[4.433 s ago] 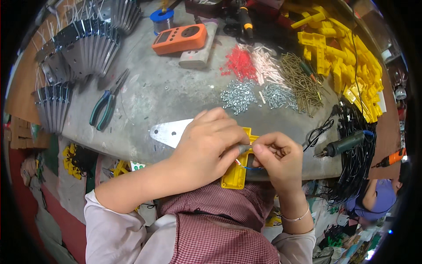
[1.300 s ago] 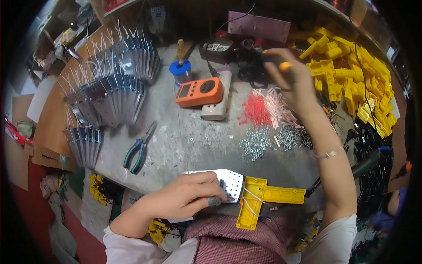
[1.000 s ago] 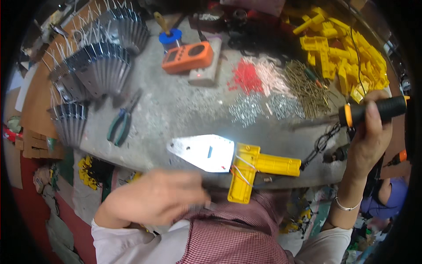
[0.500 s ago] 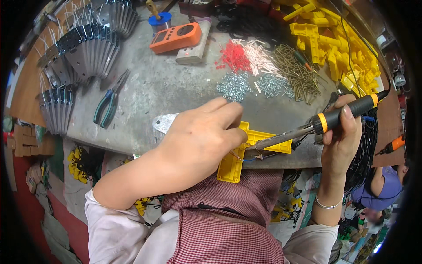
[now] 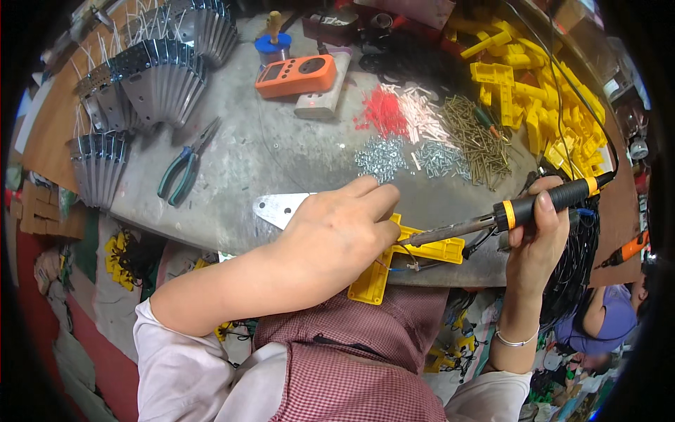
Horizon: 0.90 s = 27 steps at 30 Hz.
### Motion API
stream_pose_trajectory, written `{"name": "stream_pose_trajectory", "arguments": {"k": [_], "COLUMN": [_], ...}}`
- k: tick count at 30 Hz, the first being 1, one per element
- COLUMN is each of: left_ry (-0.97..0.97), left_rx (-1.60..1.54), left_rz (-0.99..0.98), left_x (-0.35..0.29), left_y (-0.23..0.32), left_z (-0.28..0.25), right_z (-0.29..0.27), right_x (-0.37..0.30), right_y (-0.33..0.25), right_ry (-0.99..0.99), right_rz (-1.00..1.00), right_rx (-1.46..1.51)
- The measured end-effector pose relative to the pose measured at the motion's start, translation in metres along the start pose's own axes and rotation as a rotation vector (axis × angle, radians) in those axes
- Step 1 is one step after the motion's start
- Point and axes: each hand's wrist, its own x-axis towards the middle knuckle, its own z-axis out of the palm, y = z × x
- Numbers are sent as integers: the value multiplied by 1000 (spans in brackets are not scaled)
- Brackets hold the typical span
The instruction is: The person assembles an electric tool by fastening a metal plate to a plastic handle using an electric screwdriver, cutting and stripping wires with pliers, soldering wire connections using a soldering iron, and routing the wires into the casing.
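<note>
My right hand (image 5: 538, 243) grips a soldering iron (image 5: 545, 204) by its black and orange handle. The iron's tip reaches left to a yellow plastic housing (image 5: 368, 287), close to my left fingers. My left hand (image 5: 330, 235) is closed over the housing, thumb and fingers drawn together; its fingertips are partly hidden, so what it pinches does not show. From under that hand a flat silver metal plate (image 5: 268, 208) with holes sticks out to the left. Thin wires (image 5: 402, 269), one of them blue, run across the open housing below the tip.
Pliers (image 5: 181, 172) lie left of my hands, below stacked metal plates (image 5: 158, 81). Farther back are an orange meter (image 5: 295, 76), a blue spool (image 5: 272, 49), red and white sleeves (image 5: 382, 111), nuts (image 5: 380, 156), screws (image 5: 478, 137) and heaped yellow housings (image 5: 527, 84). The iron's cord rises at right.
The table and its things sit slightly lower in view. My right hand and the iron have shifted a little left; the iron tip stays at the housing beside my left fingers.
</note>
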Motion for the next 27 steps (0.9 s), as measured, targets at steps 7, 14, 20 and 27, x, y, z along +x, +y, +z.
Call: {"name": "stream_pose_trajectory", "arguments": {"k": [7,14,20,27], "left_ry": [-7,53,112,142], "left_rx": [-19,-23,-154,-239], "left_rz": [-7,-88,-158,-204], "left_x": [-1,-9,-15,-20], "left_y": [1,-1,-1,-3], "left_z": [1,-15,-24,-23], "right_z": [-1,-3,-4,-4], "right_x": [0,1,1,1], "right_y": [-2,0,-1,-3], "right_ry": [-11,-15,0,50], "right_rz": [12,-10,-9,-13], "right_rx": [-28,-16,-3,-18]}}
